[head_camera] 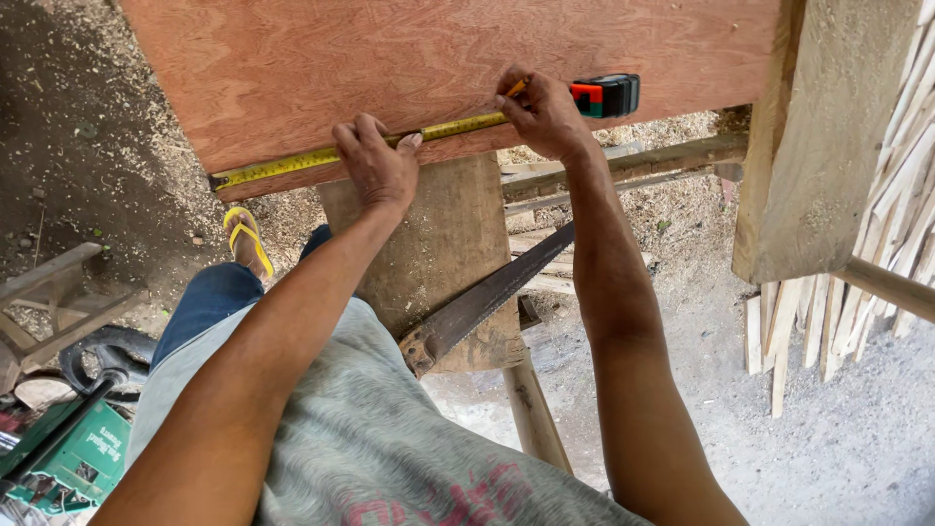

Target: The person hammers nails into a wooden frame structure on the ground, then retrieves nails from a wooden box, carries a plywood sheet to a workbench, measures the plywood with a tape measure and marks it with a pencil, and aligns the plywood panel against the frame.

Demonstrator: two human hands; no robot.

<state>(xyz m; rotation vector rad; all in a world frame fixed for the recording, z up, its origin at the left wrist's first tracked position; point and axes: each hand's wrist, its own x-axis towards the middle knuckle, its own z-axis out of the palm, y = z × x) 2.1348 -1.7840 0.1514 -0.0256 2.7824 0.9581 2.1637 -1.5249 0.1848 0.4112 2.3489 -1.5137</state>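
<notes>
Reddish-brown wood fills the top of the frame: it is a big flat board (438,58) lying across a wooden stand. A yellow tape measure (321,159) is stretched along the near edge of the board, from the left end toward the upper right. Its black and red case (606,94) sits on the board at the upper right.

The left hand (375,161) is in the middle of the frame. It presses down on the tape, with the fingers (409,141) curled over it and touching the board. The right hand (545,112) is a bit further right, just beside the case. Its fingers are closed around a small yellow pencil (515,90), with the tip at the tape.

Below the hands stands a thick wooden block (438,244) that holds up the board. A long saw (487,302) with a dark blade leans across this block, in the middle of the frame.

At the left, a foot in a yellow sandal (245,239) stands on the dusty ground (88,146). A green box (83,458) lies in the lower left corner. Thin pale wood strips (808,331) lean at the right side. A thick wooden post (828,136) rises at the upper right.
</notes>
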